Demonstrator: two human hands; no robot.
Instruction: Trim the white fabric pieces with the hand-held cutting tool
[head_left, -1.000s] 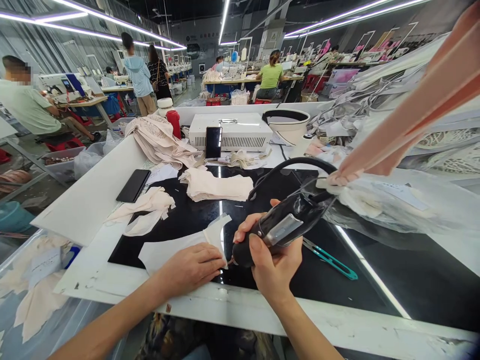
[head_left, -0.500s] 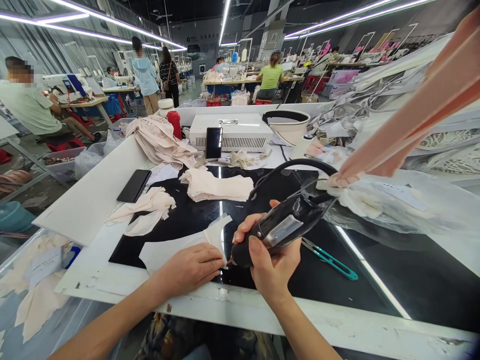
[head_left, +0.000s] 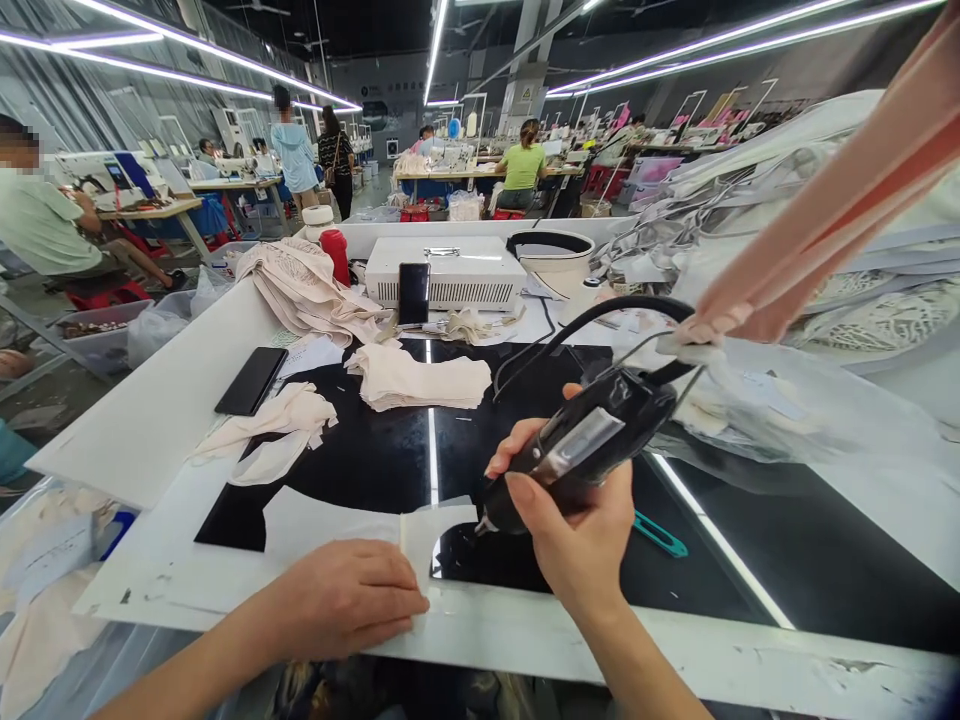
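My left hand (head_left: pixel 352 595) lies flat with its fingers together on a pale cut fabric piece (head_left: pixel 326 525) at the table's near edge. A seam line crosses the piece just right of my fingers. My right hand (head_left: pixel 570 520) is wrapped round a black corded hand tool (head_left: pixel 585 440) with a narrow metal tip. That tip points down and left, beside the curved right edge of the fabric and over the black board (head_left: pixel 375 450). A teal thread snipper (head_left: pixel 660 535) lies right of my right hand, partly hidden by it.
Behind the work lie a stack of cream fabric pieces (head_left: pixel 420 378), loose fabric (head_left: pixel 292 420) and a black phone (head_left: pixel 253 380). A white vented box (head_left: pixel 446 270) stands at the back. A pink cloth strip (head_left: pixel 810 210) holds up the tool's cord. Fabric heaps (head_left: pixel 787 200) fill the right.
The fabric piece has turned flatter and shifted, and my left hand has moved towards me and left. My right hand has drawn the tool's tip off my left fingertips. The view has shifted slightly.
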